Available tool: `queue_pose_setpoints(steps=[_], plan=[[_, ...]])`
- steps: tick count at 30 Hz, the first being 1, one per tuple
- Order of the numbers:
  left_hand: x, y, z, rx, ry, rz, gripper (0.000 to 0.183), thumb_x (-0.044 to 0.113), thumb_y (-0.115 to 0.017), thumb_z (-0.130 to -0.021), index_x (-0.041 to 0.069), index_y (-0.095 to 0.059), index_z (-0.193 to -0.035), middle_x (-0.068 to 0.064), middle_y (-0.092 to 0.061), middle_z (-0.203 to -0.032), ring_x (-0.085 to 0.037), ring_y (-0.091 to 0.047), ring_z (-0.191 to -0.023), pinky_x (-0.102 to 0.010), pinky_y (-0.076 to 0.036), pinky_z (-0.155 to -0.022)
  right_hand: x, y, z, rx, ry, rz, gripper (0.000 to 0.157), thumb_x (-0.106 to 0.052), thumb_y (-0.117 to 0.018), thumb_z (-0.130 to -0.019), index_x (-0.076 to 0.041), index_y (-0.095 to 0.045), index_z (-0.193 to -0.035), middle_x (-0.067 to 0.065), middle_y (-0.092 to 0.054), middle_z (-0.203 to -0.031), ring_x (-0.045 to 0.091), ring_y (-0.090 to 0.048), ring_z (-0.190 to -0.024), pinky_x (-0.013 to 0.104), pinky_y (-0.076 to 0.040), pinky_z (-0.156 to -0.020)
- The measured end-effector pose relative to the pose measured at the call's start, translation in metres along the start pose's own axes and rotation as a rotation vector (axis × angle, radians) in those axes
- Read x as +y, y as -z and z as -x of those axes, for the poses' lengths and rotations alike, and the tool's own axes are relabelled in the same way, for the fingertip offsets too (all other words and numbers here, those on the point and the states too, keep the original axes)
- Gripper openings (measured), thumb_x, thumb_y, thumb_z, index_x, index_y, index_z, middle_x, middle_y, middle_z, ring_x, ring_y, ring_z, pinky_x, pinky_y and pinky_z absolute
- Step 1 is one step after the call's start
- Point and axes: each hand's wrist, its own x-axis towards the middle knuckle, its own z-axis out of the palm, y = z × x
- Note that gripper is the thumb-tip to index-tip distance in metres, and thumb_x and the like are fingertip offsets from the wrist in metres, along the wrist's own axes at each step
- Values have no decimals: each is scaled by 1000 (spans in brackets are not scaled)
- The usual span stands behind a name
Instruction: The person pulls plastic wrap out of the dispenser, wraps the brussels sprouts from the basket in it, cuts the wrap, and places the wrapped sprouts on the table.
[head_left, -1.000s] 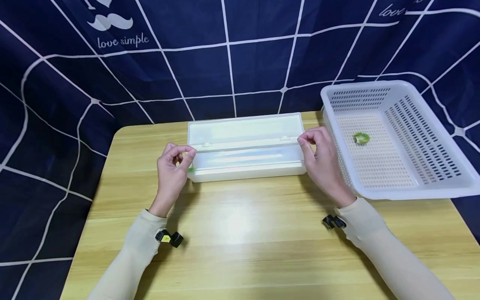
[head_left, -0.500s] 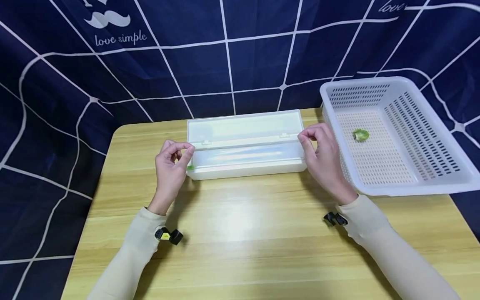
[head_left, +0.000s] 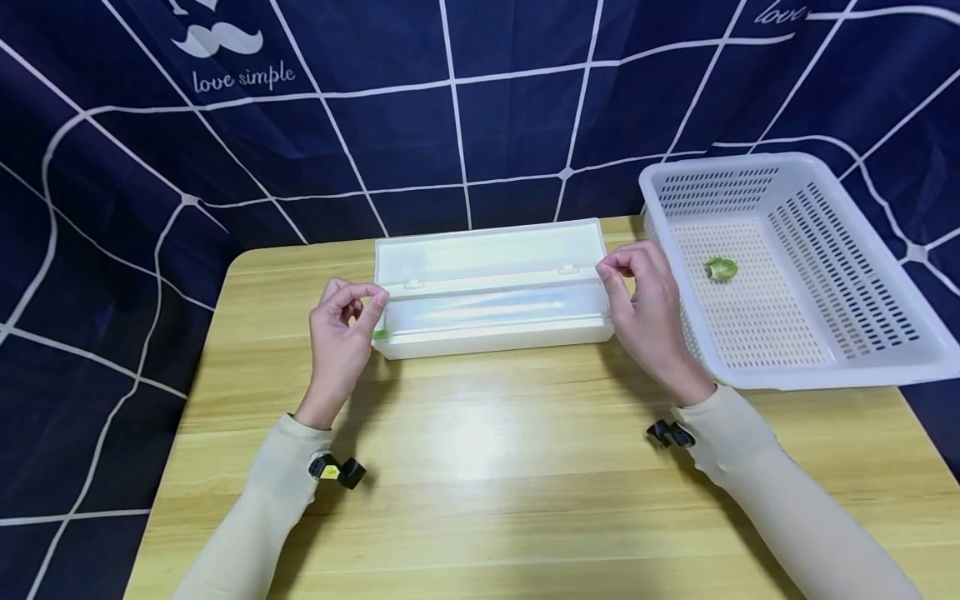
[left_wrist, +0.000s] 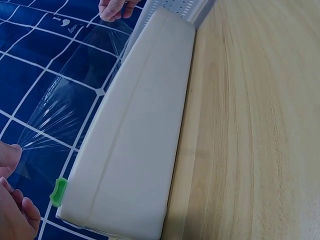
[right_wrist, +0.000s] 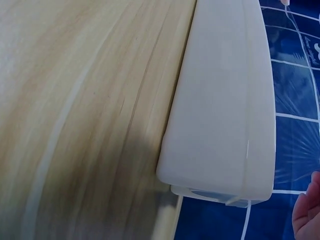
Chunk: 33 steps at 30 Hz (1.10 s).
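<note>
Presently, your left hand (head_left: pixel 337 342) has its grip closed to a fine pinch, thumb against forefinger, on one side of the clear cling film (left_wrist: pixel 55 117). Your right hand (head_left: pixel 648 312) pinches the opposite side likewise; creases fan from the fingertips, and the sheet is stretched between them. It spans the white dispenser box (head_left: pixel 498 339), which lies lengthwise near the far edge of the tabletop (head_left: pixel 480 500), its lid (head_left: pixel 491 252) tipped back. A green slider (left_wrist: pixel 58 192) sits at the box's left end, just beside your left hand.

Edges and room: to the left, you have a broad stretch of wood out to the tabletop's edge. To the right, clearance is tight: your right hand fills the narrow gap between the box and the white perforated basket (head_left: pixel 847 379), whose near right corner reaches past the tabletop's edge. A green vegetable piece (head_left: pixel 722 268) lies inside. Navy gridded fabric (head_left: pixel 517 125) rises behind the far edge.
</note>
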Motion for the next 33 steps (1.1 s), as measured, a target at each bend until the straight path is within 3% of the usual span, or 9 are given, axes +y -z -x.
queue_pose_setpoints(steps=[6,33], plan=[[1,0,0,8,2,5,10,-6,-78,-98,-14,-75,-102,-11,-42,-86,-15,-43,-79,-23,-34,-69,-1,0,0,7,7,-1,6,7,-67,-105,10,-64,-102,24,-62,-112,32,-57,-104,36,-44,-95],[8,0,-1,22,-14,17,10,-5,-77,-99,-14,-76,-101,-7,-42,-86,-15,-43,-80,-22,-34,-69,-9,5,-5,39,16,-9,7,5,-69,-104,10,-66,-102,24,-64,-111,31,-58,-106,31,-44,-96]])
